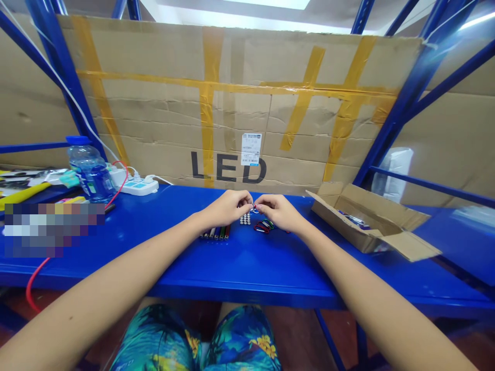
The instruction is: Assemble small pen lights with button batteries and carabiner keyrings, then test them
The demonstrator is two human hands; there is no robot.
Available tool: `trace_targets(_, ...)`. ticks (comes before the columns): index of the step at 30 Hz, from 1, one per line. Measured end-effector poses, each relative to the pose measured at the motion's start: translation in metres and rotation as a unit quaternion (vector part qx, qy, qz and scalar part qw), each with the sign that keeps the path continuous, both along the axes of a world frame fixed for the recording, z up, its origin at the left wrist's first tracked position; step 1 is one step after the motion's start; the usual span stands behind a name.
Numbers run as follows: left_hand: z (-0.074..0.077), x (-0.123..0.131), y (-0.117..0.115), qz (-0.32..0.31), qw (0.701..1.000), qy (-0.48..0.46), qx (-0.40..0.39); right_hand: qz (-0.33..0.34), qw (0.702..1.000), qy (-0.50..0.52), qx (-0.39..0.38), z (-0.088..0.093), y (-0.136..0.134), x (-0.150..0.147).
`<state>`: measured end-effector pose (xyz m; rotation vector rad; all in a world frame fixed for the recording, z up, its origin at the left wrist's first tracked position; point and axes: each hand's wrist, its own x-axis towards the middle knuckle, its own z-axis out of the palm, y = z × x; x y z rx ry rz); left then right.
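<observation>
My left hand (228, 206) and my right hand (279, 211) meet above the blue shelf (247, 268), fingers pinched together on a small red and silver item (253, 207) too small to name. Below the left hand lies a row of small coloured cylinders (216, 234). A cluster of little silver pieces (245, 219) sits between the hands. Under the right hand lies a heap of coloured clips (263, 226), red and green among them.
An open cardboard box (371, 221) stands at the right. A water bottle (91, 172), a white power strip (139, 184) and a red cable (36, 278) are at the left. A taped cardboard sheet marked LED (232, 103) forms the back wall.
</observation>
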<state>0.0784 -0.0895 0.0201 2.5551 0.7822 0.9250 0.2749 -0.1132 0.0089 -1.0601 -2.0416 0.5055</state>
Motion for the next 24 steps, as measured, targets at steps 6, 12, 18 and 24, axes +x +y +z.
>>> trace_targets(6,0.001,0.003,0.001,0.018,0.992,-0.09,-0.085,0.038,0.989,0.124,-0.068,0.006,0.004,0.005)
trace_targets(12,0.002,0.004,0.004,-0.008,0.974,-0.136,-0.181,0.07,0.966,0.222,-0.111,0.006,0.005,0.01)
trace_targets(18,0.001,0.007,0.001,-0.019,0.975,-0.103,-0.197,0.094,0.918,0.343,-0.178,0.002,0.004,0.001)
trace_targets(24,-0.001,0.008,-0.002,0.031,0.989,-0.075,-0.12,0.071,0.908,0.359,-0.207,0.0,0.005,-0.003)
